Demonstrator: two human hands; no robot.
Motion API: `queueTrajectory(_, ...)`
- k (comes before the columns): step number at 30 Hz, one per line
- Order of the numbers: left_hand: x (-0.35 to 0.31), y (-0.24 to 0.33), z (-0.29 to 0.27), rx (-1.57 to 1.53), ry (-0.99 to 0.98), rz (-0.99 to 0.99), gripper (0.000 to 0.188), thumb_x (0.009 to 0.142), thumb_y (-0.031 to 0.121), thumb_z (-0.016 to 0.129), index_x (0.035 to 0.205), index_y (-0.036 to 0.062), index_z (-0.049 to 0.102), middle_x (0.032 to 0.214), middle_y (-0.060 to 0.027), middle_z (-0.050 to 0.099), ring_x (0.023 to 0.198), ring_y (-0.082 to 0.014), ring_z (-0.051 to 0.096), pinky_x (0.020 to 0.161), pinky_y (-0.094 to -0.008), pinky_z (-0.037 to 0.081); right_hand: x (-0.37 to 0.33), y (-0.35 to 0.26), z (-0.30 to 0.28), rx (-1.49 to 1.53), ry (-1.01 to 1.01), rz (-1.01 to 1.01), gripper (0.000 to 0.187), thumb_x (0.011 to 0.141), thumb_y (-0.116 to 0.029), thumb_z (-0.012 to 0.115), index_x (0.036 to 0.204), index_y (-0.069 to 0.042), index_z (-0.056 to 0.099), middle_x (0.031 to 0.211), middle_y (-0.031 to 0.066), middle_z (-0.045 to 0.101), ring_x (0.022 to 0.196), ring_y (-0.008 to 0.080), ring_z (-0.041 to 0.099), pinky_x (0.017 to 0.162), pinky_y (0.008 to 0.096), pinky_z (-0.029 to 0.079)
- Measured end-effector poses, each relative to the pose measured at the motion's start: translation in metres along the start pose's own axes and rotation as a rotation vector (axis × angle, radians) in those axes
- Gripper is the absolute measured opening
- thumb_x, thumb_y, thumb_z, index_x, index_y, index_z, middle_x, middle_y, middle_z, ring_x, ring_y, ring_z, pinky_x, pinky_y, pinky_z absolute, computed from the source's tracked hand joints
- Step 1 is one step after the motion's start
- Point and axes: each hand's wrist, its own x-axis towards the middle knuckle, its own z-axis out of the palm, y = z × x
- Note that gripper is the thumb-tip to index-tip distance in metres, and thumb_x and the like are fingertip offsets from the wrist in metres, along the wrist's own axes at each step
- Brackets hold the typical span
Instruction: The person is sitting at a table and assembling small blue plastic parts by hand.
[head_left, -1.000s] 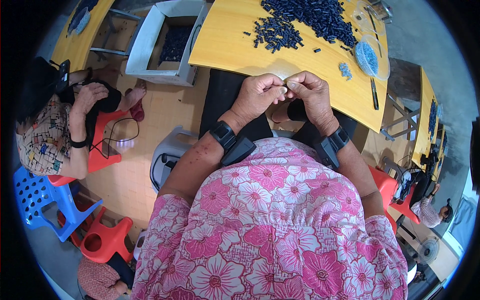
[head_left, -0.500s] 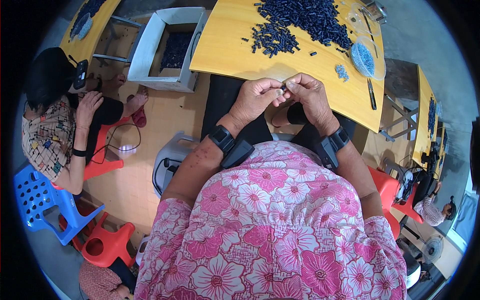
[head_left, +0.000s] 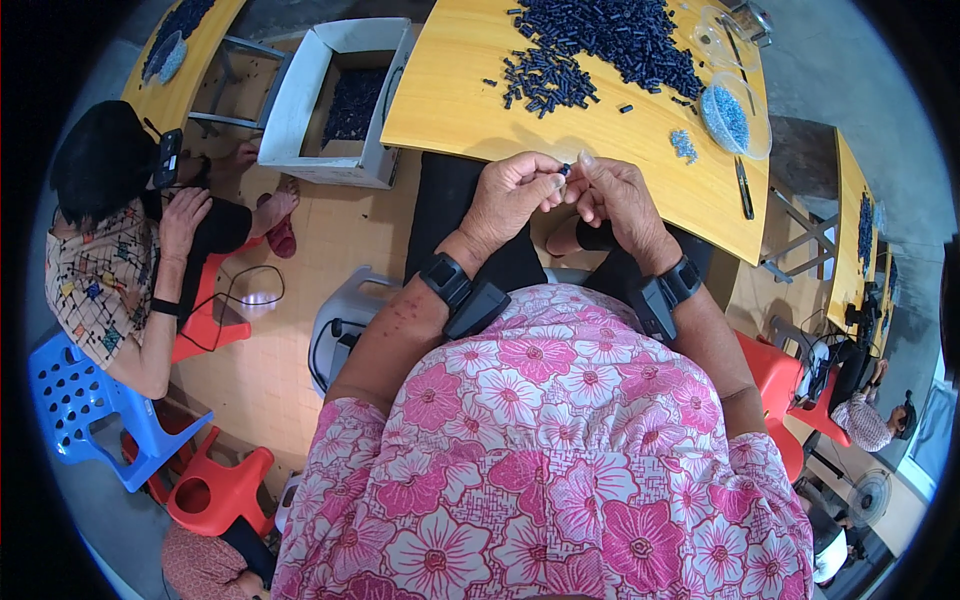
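Observation:
Just off the near table edge, my two hands meet over my lap. My left hand is closed in a pinch on a small dark cylindrical piece, its end showing past the fingertips. My right hand is beside it, fingers curled and thumb raised near the piece; anything between those fingers is too small to make out. On the table lies a big heap of dark blue-black cylindrical pieces, with a smaller pile nearer me.
At the right of the table stand a clear bowl of light blue bits, a few spilled bits and a black pen-like tool. A white box sits to the left. One person sits beyond, near a blue stool.
My right thumb has lifted from the dark piece and my right fingers have shifted slightly away. My left hand stays almost in place. The seated person at left has moved slightly.

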Motion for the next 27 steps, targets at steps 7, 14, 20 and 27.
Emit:
queueTrajectory(7,-0.001,0.005,0.001,0.036,0.036,-0.032,0.016,0.092,0.009,0.059,0.103,-0.0011,0.062,0.078,-0.0022,0.063,0.067,-0.0058,0.057,0.059,-0.0197,0.047,0.003,0.001,0.001,0.012,-0.077,0.008,0.038,0.091,-0.039,0.059,0.079,-0.004,0.065,0.07,0.0001,0.062,0.056,0.0057,0.05,0.049,0.0194,0.04)
queueTrajectory(14,-0.001,-0.001,0.002,0.042,0.034,0.061,0.015,0.091,0.008,0.059,0.104,0.0006,0.063,0.079,-0.0006,0.063,0.069,-0.0051,0.055,0.06,-0.0195,0.045,0.003,0.002,0.002,0.132,-0.094,0.06,0.035,0.09,-0.036,0.061,0.084,-0.002,0.065,0.072,0.0025,0.062,0.058,0.0066,0.051,0.051,0.0196,0.04)
queueTrajectory(20,-0.003,0.005,0.006,0.067,0.05,0.045,0.014,0.091,0.007,0.059,0.103,0.0018,0.064,0.078,0.0001,0.064,0.068,-0.0049,0.054,0.06,-0.0196,0.045,0.0,-0.004,0.002,0.118,-0.133,0.054,0.032,0.091,-0.033,0.06,0.09,-0.001,0.065,0.077,0.0015,0.062,0.062,0.0063,0.052,0.053,0.0188,0.041)
queueTrajectory(27,-0.005,0.006,0.006,0.057,0.072,0.024,0.02,0.091,0.009,0.059,0.11,0.0023,0.062,0.077,0.0009,0.063,0.065,-0.0047,0.053,0.058,-0.0182,0.045,-0.001,-0.005,0.004,0.085,-0.165,0.0,0.029,0.092,-0.03,0.058,0.095,-0.002,0.063,0.078,0.0003,0.06,0.062,0.0054,0.051,0.054,0.0193,0.042)
